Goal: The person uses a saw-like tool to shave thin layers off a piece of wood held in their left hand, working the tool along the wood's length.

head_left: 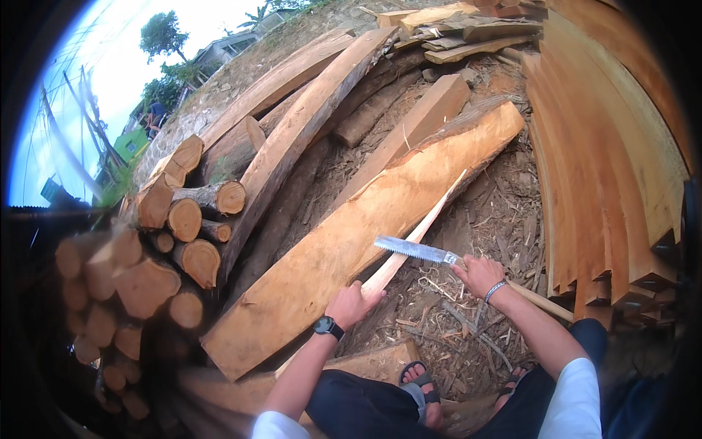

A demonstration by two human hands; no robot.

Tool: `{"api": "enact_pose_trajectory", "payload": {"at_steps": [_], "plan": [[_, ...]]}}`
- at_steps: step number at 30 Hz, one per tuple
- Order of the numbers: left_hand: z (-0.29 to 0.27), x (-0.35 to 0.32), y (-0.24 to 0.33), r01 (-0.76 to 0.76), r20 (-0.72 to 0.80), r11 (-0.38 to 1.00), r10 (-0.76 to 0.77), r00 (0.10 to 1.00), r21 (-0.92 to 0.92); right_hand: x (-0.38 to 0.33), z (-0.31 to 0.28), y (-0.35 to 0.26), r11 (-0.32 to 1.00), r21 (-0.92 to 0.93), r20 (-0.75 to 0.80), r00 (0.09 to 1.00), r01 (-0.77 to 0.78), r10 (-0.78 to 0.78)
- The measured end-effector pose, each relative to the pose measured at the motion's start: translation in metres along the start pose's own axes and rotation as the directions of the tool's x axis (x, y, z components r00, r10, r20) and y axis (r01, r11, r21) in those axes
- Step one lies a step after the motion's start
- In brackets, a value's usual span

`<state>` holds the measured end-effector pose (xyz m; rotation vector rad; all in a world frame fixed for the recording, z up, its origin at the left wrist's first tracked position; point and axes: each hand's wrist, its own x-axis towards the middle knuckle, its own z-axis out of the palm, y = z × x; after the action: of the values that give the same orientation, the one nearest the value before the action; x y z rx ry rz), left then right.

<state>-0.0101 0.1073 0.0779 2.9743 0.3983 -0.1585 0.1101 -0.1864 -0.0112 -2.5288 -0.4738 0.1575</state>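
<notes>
My left hand (pixel 354 304), with a dark watch on its wrist, is closed round a thin, pale wood strip (pixel 386 271). The strip runs up and to the right to a pointed end, beside a broad plank (pixel 314 256) with a bark edge. My right hand (pixel 481 276) grips a pull saw (pixel 414 249). Its long light-coloured handle (pixel 541 301) stretches back past my right wrist. The toothed blade lies across the strip; whether the teeth bite into the wood cannot be made out.
Cut logs (pixel 197 263) are piled at the left. Behind the plank lie long beams (pixel 314 110). Tall sawn boards (pixel 592 161) stack up along the right. Wood chips and bark litter the ground (pixel 497 197). My sandalled foot (pixel 422 382) is beside a timber piece (pixel 376 364).
</notes>
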Motion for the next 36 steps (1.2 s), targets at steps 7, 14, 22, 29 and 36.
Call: {"api": "enact_pose_trajectory", "payload": {"at_steps": [7,14,22,29,36], "plan": [[0.002,0.000,-0.005,-0.016,0.006,0.999,0.015,1.000,0.038,-0.019,0.021,-0.012,0.992,-0.061,0.078,0.991,0.115,-0.110],[-0.001,0.001,0.003,-0.025,-0.048,1.000,0.025,0.999,-0.014,0.010,-0.009,0.014,0.990,0.096,-0.057,0.992,-0.102,0.108],[0.001,-0.001,0.001,-0.026,-0.036,0.999,0.028,0.999,0.044,-0.001,-0.008,0.002,1.000,0.015,-0.007,1.000,-0.019,0.019],[0.001,0.001,-0.004,-0.015,0.066,0.993,0.007,0.998,0.119,-0.016,0.013,-0.016,0.996,-0.054,0.109,0.992,0.069,-0.063],[0.003,0.002,-0.004,-0.018,-0.012,0.997,0.019,1.000,0.075,0.004,0.000,0.013,0.994,0.056,0.001,0.996,-0.090,0.090]]}}
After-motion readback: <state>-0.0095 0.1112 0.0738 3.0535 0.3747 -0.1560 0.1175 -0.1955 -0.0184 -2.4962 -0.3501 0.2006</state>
